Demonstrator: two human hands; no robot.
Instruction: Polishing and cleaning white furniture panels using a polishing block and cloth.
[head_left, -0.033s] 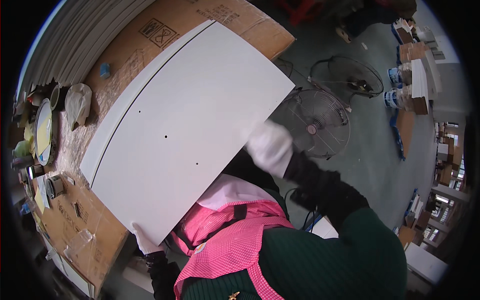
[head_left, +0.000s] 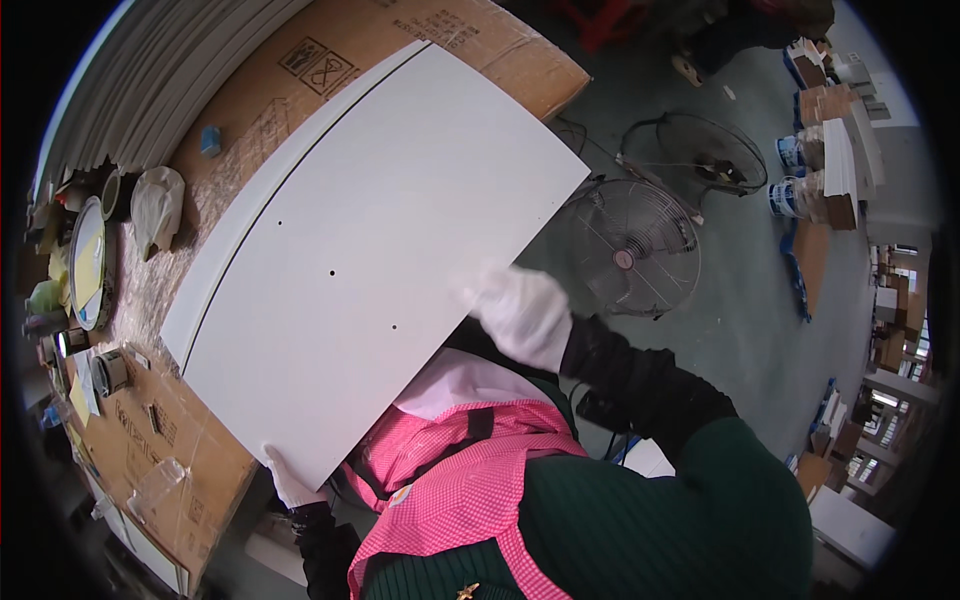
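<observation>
A large white panel [head_left: 370,210] lies on the cardboard-covered table, with a dark groove along its far curved edge and a few small dark holes. At its near left corner my left hand [head_left: 289,478], in a white glove, grips the panel's edge; the thumb side shows and the other fingers are hidden beneath. My right hand [head_left: 525,315], also gloved in white, is at the panel's near right edge. Its fingers are curled closed and slightly blurred, with the tips over the panel's surface. Whatever they hold, if anything, cannot be made out.
Cardboard [head_left: 175,420] with clear wrap covers the table. Several cans, a round tray [head_left: 88,262], a small blue block [head_left: 210,141] and a clear plastic cup [head_left: 160,482] sit on it. Stacked white panels [head_left: 170,75] stand at far left. Two floor fans [head_left: 625,260] stand right.
My right hand has moved left and a little nearer to me along the panel's near edge. My left hand and the panel have stayed in place.
</observation>
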